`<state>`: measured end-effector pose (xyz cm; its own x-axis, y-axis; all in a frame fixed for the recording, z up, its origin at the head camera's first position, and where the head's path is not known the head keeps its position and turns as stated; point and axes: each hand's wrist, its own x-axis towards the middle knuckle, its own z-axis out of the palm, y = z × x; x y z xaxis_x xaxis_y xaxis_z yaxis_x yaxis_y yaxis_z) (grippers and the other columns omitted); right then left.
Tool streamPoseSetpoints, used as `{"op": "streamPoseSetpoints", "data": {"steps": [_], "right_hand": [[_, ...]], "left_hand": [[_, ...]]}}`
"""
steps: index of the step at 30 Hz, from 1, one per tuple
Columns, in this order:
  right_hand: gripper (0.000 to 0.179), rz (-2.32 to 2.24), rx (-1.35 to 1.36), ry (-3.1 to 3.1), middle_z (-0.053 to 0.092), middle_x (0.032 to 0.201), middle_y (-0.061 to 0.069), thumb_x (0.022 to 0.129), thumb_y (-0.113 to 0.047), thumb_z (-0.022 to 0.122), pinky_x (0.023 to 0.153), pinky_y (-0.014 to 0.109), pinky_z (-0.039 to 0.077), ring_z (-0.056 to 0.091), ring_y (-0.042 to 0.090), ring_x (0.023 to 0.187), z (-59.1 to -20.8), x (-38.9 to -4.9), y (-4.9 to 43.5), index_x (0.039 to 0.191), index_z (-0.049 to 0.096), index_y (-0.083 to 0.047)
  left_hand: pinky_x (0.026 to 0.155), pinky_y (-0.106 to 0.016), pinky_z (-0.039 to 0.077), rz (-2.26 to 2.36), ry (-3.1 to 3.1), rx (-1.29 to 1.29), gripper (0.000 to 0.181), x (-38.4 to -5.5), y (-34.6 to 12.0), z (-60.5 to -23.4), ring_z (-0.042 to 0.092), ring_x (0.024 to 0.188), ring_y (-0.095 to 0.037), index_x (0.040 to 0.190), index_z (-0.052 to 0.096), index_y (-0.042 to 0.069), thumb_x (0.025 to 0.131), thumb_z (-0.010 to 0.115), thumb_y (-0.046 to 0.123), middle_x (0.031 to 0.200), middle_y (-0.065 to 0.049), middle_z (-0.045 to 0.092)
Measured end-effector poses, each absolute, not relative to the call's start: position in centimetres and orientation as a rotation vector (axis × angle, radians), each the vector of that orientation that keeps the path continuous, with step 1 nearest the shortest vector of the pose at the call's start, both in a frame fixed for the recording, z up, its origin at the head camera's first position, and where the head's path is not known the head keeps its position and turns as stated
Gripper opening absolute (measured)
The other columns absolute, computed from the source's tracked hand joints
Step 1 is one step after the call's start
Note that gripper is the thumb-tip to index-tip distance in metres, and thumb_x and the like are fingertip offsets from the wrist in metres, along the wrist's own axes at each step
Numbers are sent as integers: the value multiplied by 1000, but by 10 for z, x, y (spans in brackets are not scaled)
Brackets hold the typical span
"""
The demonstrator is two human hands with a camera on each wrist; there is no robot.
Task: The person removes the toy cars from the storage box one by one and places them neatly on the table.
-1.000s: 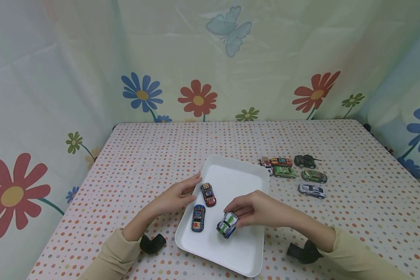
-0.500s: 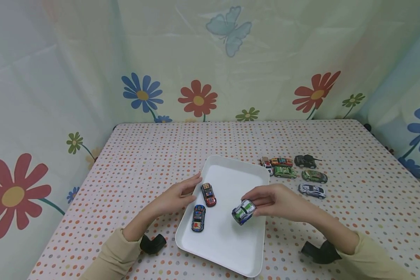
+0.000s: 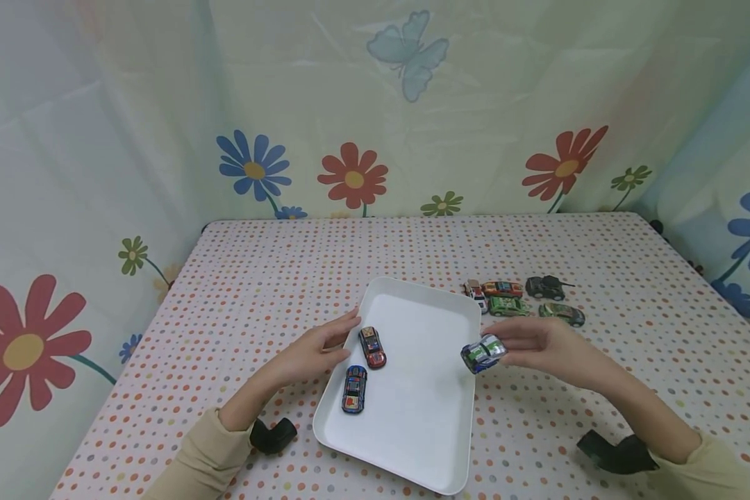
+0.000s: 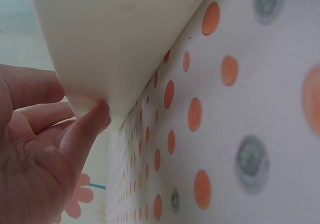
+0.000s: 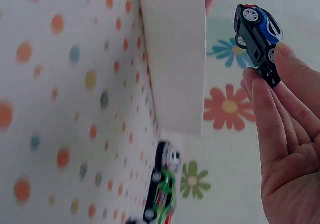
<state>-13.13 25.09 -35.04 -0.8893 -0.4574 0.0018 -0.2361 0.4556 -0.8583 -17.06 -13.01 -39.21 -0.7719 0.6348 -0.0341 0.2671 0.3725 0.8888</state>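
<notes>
My right hand [image 3: 550,346] pinches a white, green and blue toy car [image 3: 484,353] over the right rim of the white tray [image 3: 406,444]. In the right wrist view, the underside and wheels of this toy car [image 5: 257,39] show, held by thumb and fingertips. At the tray's left side, my left hand [image 3: 312,353] grips the rim; its thumb [image 4: 92,124] presses the outer wall in the left wrist view. Inside the tray lie a red-fronted toy car [image 3: 372,347] and a blue toy car [image 3: 353,390], both near the left wall.
Beyond the tray's right side, a green toy car [image 3: 507,306], an orange one [image 3: 502,288], a white and red truck [image 3: 476,296], a black vehicle with a barrel [image 3: 546,287] and a dark green car [image 3: 561,314] stand on the dotted tablecloth [image 3: 300,264].
My right hand has lifted the white-green car from the tray's middle rightward to its right rim, now covering the white car on the table. My left hand has stayed still.
</notes>
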Motion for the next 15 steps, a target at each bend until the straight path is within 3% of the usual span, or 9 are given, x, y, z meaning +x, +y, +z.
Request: {"op": "streamPoseSetpoints", "data": {"steps": [8,12,15], "right_hand": [[52,-1322,-345,2653,53,122,28,84,-19,71,77,32,54,56,39,106,-356,-129,283,125,53,7],[49,-1288,-301,2704,50,125,30,86,-18,69,77,29,54,57,36,106,-364,-127,298,125,53,7],[48,-1289,-292,2725,49,125,32,86,-15,69,76,28,54,60,27,103,-372,-126,307,124,53,9]], "left_hand": [[103,-40,35,1365,2268,785,54,-171,-130,-393,33,131,-29,144,31,-2,94,51,-2,154,-9,14],[103,-40,34,1370,2266,788,54,-171,-130,-393,32,131,-29,144,30,-2,94,51,-2,154,-8,14],[103,-40,34,1372,2262,790,54,-171,-130,-394,32,132,-29,144,30,-2,94,51,-2,154,-8,14]]}}
